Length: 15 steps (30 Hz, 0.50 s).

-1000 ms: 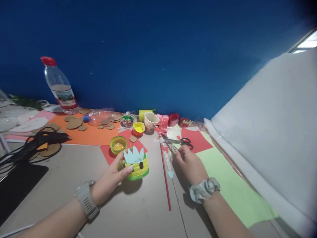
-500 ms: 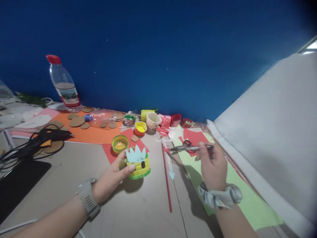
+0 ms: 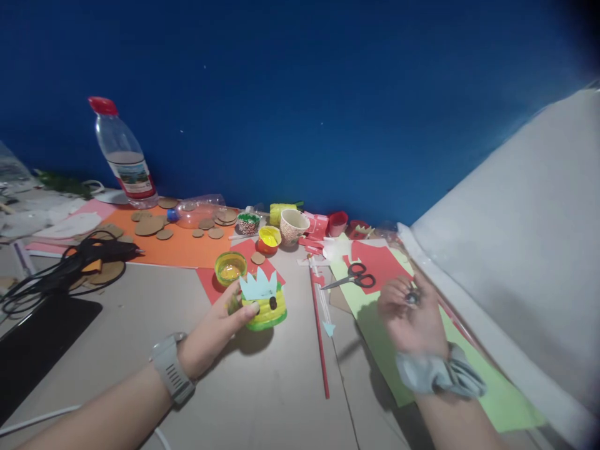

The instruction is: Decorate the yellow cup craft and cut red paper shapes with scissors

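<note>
My left hand point(image 3: 229, 319) is closed round a small yellow cup point(image 3: 267, 314) with a green rim along its bottom. A pale blue zigzag paper piece point(image 3: 259, 284) stands at its top, and dark oval eyes mark its side, one partly under my thumb. My right hand point(image 3: 412, 312), smeared by motion, is raised over the green paper point(image 3: 384, 350). Its fingers are curled round a pen point(image 3: 412, 298), seen almost end-on. Black-handled scissors point(image 3: 351, 276) lie left of that hand. Between my hands lie a red stick point(image 3: 320, 337) and a clear strip with a blue arrow tip point(image 3: 329, 329).
Behind my left hand sits a yellow-green bowl point(image 3: 230, 269) on red paper. Several cups, including a patterned cup point(image 3: 293, 228), line the blue wall. Cardboard discs point(image 3: 149, 225), a red-capped bottle point(image 3: 125, 156) and a glue gun with black cable point(image 3: 103, 247) are at left.
My right hand has moved right and turned, so the pen, seen side-on before, now points nearly toward the camera. The scissors show fully. My left hand still holds the cup.
</note>
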### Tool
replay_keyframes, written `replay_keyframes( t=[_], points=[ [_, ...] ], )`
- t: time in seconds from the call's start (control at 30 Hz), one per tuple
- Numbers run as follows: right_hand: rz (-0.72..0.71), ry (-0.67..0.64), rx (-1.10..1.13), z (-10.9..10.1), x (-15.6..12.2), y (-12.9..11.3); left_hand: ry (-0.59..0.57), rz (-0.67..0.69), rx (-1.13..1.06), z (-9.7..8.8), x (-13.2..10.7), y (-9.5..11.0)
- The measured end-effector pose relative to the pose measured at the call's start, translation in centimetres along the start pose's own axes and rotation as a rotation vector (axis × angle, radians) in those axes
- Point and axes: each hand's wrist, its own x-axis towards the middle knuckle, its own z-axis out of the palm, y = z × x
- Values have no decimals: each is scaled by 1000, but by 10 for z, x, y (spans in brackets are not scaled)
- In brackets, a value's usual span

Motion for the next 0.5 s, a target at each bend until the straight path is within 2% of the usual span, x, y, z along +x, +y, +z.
replay_keyframes(
  t=[0.13, 0.23, 0.27, 0.4, 0.5],
  points=[
    [115, -21, 114, 26, -55, 4, 14, -3, 27, -4, 2, -4],
    [-72, -59, 151, 44, -97, 13, -36, -16, 18, -6, 1, -6],
    [-74, -70, 155, 49, -107, 17, -48, -15, 13, -6, 1, -5],
    [-40, -210, 16, 60, -126, 29, -67, 3, -9, -5, 1, -5],
    [-110, -200, -118, 64, -128, 33, -53, 10, 4, -4, 2, -6]
  ],
)
